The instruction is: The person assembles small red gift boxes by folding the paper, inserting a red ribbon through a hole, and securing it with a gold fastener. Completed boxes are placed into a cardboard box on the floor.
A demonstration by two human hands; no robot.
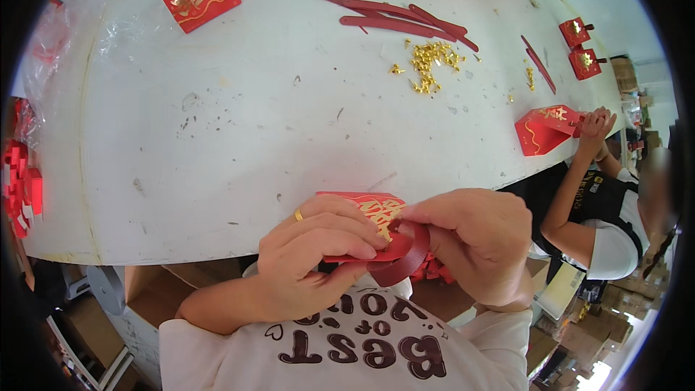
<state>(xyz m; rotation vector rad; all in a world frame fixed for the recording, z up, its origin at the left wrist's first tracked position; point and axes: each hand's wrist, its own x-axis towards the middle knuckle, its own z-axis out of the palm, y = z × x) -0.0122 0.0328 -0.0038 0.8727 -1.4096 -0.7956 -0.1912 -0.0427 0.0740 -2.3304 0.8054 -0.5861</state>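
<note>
While the left hand (pixel 308 261) pinches the near edge of a small red paper box with gold print (pixel 373 210), the right hand (pixel 474 242) closes its fingertips on a dark red ribbon strip (pixel 405 261) looped against that box. Beyond the grip, across the white table (pixel 253 123), lie a heap of gold fasteners (pixel 431 61) and more dark red strips (pixel 398 18). Off to the right, another person's hands (pixel 595 127) hold a similar red box (pixel 543 129).

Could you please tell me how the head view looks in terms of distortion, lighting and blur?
Head view: fisheye bends the white table edge, with a dark rim at the corners; lighting is bright and even, washing out the far tabletop; both hands, left hand and right hand, on the red box, look sharp.
</note>
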